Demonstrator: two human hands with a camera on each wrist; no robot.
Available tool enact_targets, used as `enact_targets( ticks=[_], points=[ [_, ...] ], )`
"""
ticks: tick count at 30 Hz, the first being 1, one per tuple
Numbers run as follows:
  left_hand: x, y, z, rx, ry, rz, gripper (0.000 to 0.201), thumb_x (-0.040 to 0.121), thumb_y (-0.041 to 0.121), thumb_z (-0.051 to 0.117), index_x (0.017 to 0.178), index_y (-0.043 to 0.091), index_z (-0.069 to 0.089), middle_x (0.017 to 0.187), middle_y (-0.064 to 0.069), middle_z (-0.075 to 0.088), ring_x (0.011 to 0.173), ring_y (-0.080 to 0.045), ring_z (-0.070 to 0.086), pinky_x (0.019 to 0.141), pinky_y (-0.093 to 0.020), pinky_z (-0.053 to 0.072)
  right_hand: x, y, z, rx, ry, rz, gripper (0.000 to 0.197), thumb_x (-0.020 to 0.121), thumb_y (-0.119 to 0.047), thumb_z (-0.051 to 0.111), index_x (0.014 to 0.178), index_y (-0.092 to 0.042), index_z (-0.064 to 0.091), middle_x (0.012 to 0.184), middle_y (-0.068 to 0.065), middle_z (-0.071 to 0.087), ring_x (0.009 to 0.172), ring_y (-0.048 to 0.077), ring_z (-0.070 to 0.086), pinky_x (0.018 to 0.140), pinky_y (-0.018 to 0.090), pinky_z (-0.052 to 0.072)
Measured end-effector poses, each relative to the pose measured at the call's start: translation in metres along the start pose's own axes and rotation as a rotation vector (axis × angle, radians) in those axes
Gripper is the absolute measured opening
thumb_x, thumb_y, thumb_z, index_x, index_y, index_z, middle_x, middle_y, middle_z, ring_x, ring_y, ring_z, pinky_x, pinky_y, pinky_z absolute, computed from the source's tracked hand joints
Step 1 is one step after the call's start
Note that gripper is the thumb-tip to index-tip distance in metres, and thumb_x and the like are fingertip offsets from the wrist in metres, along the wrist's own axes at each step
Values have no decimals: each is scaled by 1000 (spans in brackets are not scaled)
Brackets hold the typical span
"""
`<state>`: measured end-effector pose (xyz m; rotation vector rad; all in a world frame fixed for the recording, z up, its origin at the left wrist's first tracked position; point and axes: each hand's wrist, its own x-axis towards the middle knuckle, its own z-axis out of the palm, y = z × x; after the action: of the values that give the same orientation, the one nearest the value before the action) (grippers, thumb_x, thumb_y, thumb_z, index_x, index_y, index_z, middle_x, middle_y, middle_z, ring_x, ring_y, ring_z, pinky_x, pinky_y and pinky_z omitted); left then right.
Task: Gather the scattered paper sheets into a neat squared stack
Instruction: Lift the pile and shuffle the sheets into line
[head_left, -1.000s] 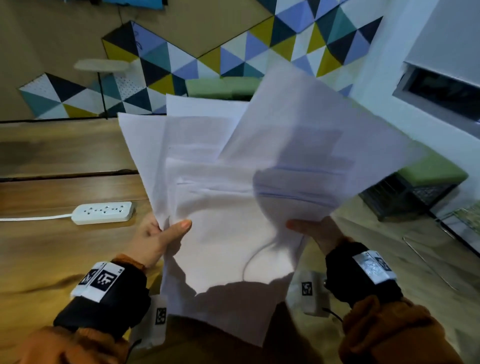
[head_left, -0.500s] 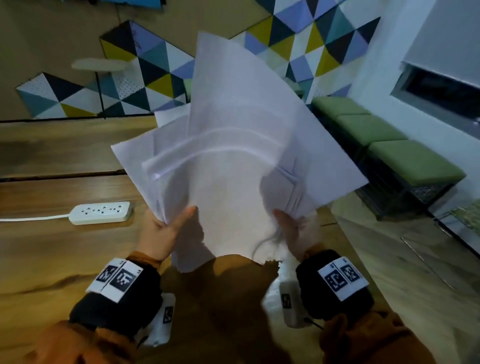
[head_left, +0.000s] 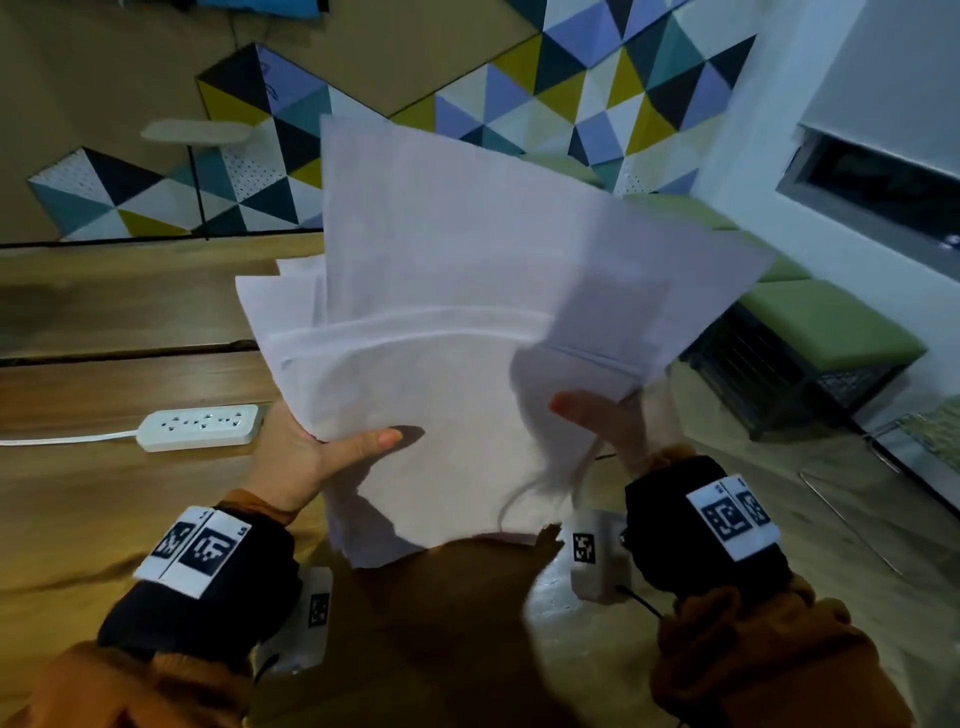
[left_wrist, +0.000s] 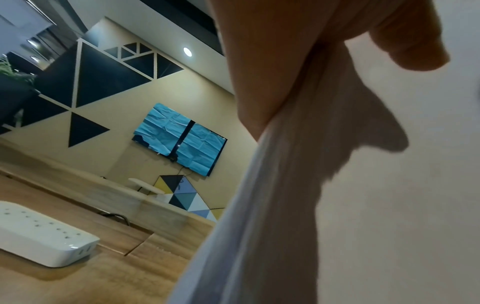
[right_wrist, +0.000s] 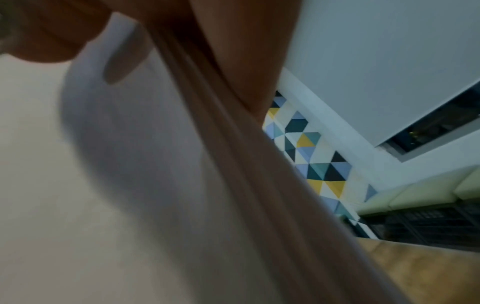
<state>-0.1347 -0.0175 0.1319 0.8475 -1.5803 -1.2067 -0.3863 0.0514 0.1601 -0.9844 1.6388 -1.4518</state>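
A loose, fanned bundle of white paper sheets (head_left: 457, 312) is held upright in the air above the wooden table's near edge, its corners splayed out of line. My left hand (head_left: 317, 452) grips the bundle's left lower edge, thumb across the front, fingers hidden behind. My right hand (head_left: 608, 421) grips the right lower edge the same way. In the left wrist view the thumb (left_wrist: 405, 37) presses on the sheets (left_wrist: 337, 205). The right wrist view shows the sheets (right_wrist: 130, 185) pinched under my thumb (right_wrist: 52, 30).
A white power strip (head_left: 200, 426) with its cable lies on the wooden table (head_left: 104, 499) to the left of my left hand. Green cushioned benches (head_left: 831, 322) stand on the right by the white wall. A wall of coloured triangles rises behind the table.
The sheets were spread wide and tilted right; both hands have drawn closer together and the bundle has been swung more upright, with the right wrist turned inward.
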Motion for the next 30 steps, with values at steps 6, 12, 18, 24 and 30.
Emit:
enact_targets(
  ticks=[6,12,18,24,30],
  points=[
    [2,0,6,18,44,-8,78,24,52,84,96,38,57,90,33,68,88,11,63,67,-7,50,-7,7,11,1,-80,-167,72,40,-20,91,105,-7,62,92,0,69,78,-1,64,57,6,49],
    [3,-12,-3,-39,124,-12,101,24,53,87,111,8,61,99,5,71,89,-5,69,67,-14,53,3,25,1,109,-57,-167,108,25,-30,88,121,-5,44,98,1,63,74,-8,65,57,13,51],
    [8,-14,16,-5,250,-19,41,55,13,83,83,32,60,73,22,71,76,9,65,62,-9,50,0,21,17,51,39,-198,42,61,-4,78,90,-25,57,84,-7,64,69,-1,62,60,20,52],
    [4,-26,8,-2,267,15,60,57,39,81,106,15,56,100,0,67,89,-2,66,70,-17,52,-6,35,4,42,-52,-181,65,65,-6,72,118,-24,39,105,-5,59,94,4,57,68,15,51],
    [6,-21,22,6,283,77,45,75,16,65,116,11,47,100,5,61,87,4,63,74,-13,51,-6,35,17,7,29,-272,38,81,4,52,107,-23,46,97,-8,60,80,-12,60,70,10,50]
  ],
)
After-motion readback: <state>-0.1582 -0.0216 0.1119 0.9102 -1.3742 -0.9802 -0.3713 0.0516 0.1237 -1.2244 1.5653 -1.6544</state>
